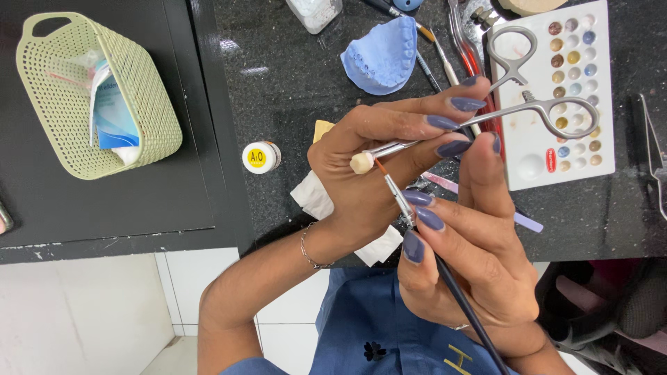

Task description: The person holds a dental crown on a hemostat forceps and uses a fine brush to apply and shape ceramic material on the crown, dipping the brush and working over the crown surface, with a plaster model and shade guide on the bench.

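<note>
My left hand [379,163] grips metal forceps [535,107] whose tip clamps a small cream tooth crown [361,162]. My right hand [465,250] holds a thin paintbrush [445,267] like a pen. Its orange tip touches the crown. Both hands hover over the black speckled counter [292,83], above a white tissue [316,198].
A white palette [556,149] with several colour wells lies at the right, with tools beside it. A blue dental cast [382,59] sits at the back. A small white jar with a yellow lid label [260,157] stands left of my hands. A green perforated basket [97,97] rests at far left.
</note>
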